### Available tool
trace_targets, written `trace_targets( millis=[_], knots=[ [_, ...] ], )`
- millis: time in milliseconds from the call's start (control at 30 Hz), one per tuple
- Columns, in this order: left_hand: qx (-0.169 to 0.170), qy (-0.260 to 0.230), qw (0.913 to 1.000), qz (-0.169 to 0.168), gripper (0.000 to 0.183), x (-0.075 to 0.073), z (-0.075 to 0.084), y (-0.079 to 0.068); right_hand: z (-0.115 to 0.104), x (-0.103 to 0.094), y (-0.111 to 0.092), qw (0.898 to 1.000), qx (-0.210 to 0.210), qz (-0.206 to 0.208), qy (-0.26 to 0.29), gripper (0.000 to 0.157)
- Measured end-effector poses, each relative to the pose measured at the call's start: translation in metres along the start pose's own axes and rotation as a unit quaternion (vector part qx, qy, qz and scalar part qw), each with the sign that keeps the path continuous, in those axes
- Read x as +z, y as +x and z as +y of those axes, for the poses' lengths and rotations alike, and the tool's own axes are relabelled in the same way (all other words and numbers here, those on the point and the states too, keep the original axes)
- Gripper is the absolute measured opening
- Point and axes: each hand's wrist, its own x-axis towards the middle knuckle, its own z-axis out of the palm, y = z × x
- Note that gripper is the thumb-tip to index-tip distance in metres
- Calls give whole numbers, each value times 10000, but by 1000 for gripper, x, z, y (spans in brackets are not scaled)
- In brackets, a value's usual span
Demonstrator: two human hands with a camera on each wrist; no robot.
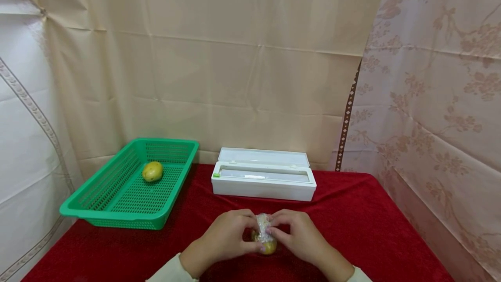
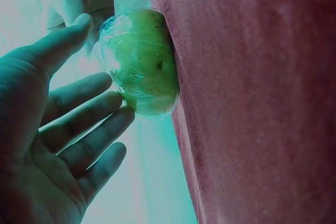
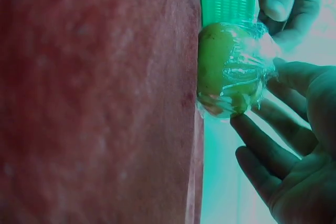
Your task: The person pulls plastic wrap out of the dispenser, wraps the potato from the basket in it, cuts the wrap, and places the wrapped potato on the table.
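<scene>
A yellow mango (image 1: pixel 268 247) with clear plastic wrap (image 1: pixel 264 225) over it stands on the red cloth at the front middle. In the left wrist view small dark specks show on the mango (image 2: pixel 152 56) through the film. My left hand (image 1: pixel 231 234) holds it from the left, thumb low on the front and fingertips at its side. From the right, my right hand (image 1: pixel 299 234) pinches the bunched wrap near the top with thumb and forefinger. The right wrist view shows the wrap (image 3: pixel 265 51) gathered and crinkled, with another right fingertip against the mango's side.
A green plastic basket (image 1: pixel 162 221) stands at the left, with an unwrapped mango (image 1: pixel 152 171) inside. Behind the hands is a white cling film dispenser (image 1: pixel 262 189), its lid (image 1: pixel 264 156) raised and a green slider (image 1: pixel 216 175) on its left end. Beige curtains hang behind the table.
</scene>
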Motion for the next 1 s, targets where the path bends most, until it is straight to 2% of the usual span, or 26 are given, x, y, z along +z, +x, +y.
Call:
trace_targets(
  millis=[133,200,267,433,633,800,1000],
  knots=[
    [-78,41,9999,56,17,1,1,1,-3,1,0,9978,633,189,-40,13],
    [-119,63,9999,74,15,2,1,2,-4,2,0,9961,802,337,-112,20],
    [-184,73,9998,45,14,1,1,3,-5,3,0,9954,866,405,36,27],
    [-296,109,9995,-21,24,0,3,4,-6,5,0,9942,825,450,531,39],
    [151,375,9992,70,31,4,0,3,-4,7,0,9962,631,523,303,26],
    [312,339,9989,23,34,6,-3,1,-2,6,0,9976,555,370,188,16],
    [99,-40,9999,19,22,6,-3,0,2,1,0,9991,336,-118,251,16]
  ],
)
